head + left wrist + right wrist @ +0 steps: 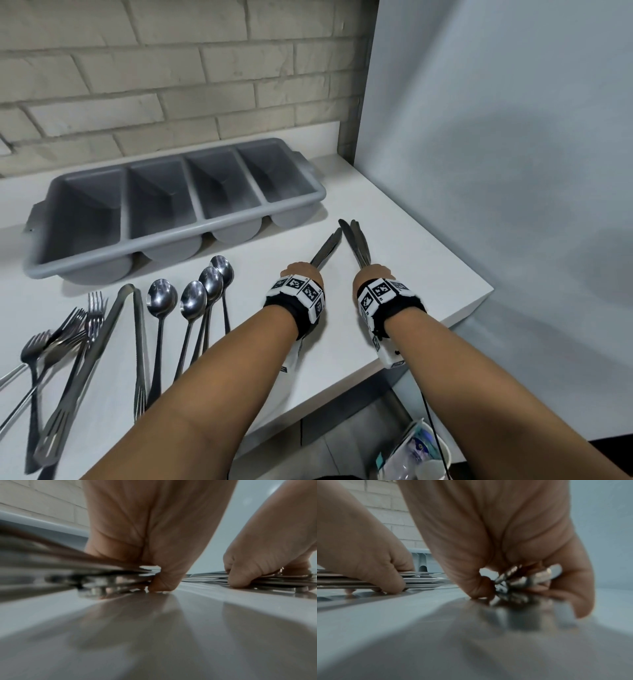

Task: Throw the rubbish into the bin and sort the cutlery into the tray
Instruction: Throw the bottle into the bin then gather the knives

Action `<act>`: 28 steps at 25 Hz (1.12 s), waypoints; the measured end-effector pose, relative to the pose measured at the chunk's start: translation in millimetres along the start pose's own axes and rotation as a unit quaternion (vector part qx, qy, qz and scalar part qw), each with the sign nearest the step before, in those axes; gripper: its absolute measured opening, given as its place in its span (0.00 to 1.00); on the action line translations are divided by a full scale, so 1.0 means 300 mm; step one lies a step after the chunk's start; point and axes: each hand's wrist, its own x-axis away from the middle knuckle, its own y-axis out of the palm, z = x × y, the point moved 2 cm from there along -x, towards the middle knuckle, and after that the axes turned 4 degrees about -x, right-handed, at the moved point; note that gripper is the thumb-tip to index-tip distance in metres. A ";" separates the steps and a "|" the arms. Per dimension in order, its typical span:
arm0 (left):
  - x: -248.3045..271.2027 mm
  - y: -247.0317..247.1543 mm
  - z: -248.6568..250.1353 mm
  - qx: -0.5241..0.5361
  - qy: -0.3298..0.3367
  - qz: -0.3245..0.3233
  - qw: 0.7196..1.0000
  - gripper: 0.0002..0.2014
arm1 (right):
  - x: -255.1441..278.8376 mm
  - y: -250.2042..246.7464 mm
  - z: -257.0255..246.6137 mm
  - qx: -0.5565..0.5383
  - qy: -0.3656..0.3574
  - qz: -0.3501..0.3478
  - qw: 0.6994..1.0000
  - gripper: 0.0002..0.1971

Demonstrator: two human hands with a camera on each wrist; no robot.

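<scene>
Now your left hand [301, 274] and right hand [373, 275] each clamp slick, stiff steel table knives [356, 243] at centre frame; grip handles firmly.

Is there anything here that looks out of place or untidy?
The forks lie in a crossed heap at the counter's left, and the tongs lie partly over them. The spoons lie in a rough row. The tray has all four compartments empty. Nothing looks spilled or damaged.
</scene>
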 end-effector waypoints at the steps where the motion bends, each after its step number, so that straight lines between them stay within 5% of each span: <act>1: 0.004 0.005 -0.001 0.000 -0.007 0.000 1.000 0.20 | 0.010 -0.002 -0.007 0.005 0.007 0.010 1.000 0.18; 7: 0.016 -0.013 -0.017 0.028 0.050 0.037 0.998 0.27 | 0.013 -0.032 0.009 -0.007 -0.034 -0.003 0.999 0.19; 11: 0.001 -0.002 -0.085 0.057 0.043 0.014 0.997 0.14 | 0.012 -0.072 0.026 -0.073 -0.022 -0.025 0.997 0.19; 14: 0.019 -0.020 -0.097 0.122 0.024 0.010 0.992 0.13 | 0.002 -0.077 0.054 -0.002 -0.074 -0.027 0.997 0.20; 17: 0.058 -0.061 -0.084 0.223 0.015 0.012 0.975 0.15 | 0.004 -0.097 0.105 -0.171 -0.046 -0.023 0.984 0.19; 22: 0.140 -0.157 -0.084 0.500 0.024 0.009 0.866 0.04 | 0.059 -0.148 0.126 -0.278 -0.102 0.003 0.955 0.14; 28: 0.216 -0.300 -0.187 0.712 0.010 0.062 0.699 0.14 | 0.168 -0.207 -0.074 -0.333 -0.273 -0.041 0.902 0.04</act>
